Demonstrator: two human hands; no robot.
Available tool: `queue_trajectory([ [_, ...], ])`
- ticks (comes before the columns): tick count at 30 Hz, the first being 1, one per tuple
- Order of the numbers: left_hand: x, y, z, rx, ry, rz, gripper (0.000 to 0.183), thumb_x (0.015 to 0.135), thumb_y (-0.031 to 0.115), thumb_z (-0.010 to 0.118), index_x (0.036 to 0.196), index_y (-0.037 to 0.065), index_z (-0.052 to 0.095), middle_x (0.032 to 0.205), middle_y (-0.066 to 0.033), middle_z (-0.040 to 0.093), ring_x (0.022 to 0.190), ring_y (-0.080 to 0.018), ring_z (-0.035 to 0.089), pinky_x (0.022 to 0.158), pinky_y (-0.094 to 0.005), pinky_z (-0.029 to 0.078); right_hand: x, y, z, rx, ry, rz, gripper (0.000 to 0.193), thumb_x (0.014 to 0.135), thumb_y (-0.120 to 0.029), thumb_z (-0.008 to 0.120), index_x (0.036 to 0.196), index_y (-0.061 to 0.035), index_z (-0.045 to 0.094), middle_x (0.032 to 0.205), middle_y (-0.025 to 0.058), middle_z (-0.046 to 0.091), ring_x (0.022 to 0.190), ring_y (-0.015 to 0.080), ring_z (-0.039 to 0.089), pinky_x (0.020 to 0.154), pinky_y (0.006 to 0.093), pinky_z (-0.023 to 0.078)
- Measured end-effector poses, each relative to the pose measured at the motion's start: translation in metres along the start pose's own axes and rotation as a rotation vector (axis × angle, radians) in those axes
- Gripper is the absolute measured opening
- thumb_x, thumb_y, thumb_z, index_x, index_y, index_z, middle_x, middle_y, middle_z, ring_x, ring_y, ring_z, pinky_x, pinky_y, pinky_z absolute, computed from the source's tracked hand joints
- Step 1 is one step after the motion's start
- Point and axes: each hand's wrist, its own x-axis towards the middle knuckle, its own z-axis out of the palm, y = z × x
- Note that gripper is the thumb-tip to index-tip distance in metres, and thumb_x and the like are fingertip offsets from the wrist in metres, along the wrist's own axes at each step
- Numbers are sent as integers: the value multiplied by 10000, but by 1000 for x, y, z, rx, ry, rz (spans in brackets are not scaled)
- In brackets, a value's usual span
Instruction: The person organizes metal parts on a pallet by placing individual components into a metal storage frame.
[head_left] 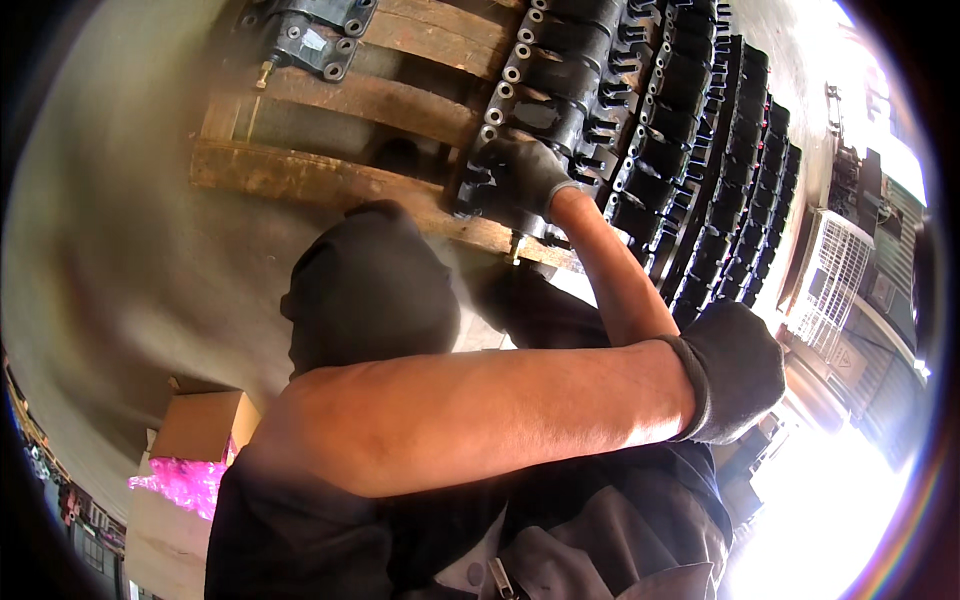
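My right hand (528, 178), in a dark grey work glove, is on the near end of a long black ribbed metal casting (555, 115). Its fingers curl over the casting beside the row of round bolt holes. Across my body to the right reaches my left forearm, passing over the right one. The left hand (735, 372), also gloved in dark grey, is bent down near my right elbow, away from the castings. Its fingers are hidden, so whether it holds anything does not show. A brass-coloured fitting (516, 248) sticks out below the casting's near end.
Several more black castings (690, 150) stand in rows to the right. They rest on a wooden pallet (300, 175), with another black part (310, 40) at its far left. My dark-clothed knee (375, 285) is beside the pallet. A cardboard box (195, 425) with pink wrap (190, 482) stands lower left.
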Motion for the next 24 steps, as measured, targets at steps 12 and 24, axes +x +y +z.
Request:
queue_trajectory([
  [12, -1, 2, -8, 31, -90, -27, 123, 713, 176, 740, 794, 88, 764, 782, -96, 740, 722, -272, 732, 614, -444, 552, -1, -5, -1, 103, 39, -62, 239, 850, -79, 678, 1061, -155, 761, 1032, 81, 751, 971, 300, 732, 870, 408, 585],
  [24, -2, 1, -5, -39, 47, -3, 149, 828, 198, 683, 834, 49, 688, 712, -129, 682, 633, -326, 686, 616, -465, 538, -5, -9, -4, -194, -97, 123, 477, 807, -209, 696, 1280, -166, 649, 998, 148, 762, 930, 357, 741, 807, 444, 585],
])
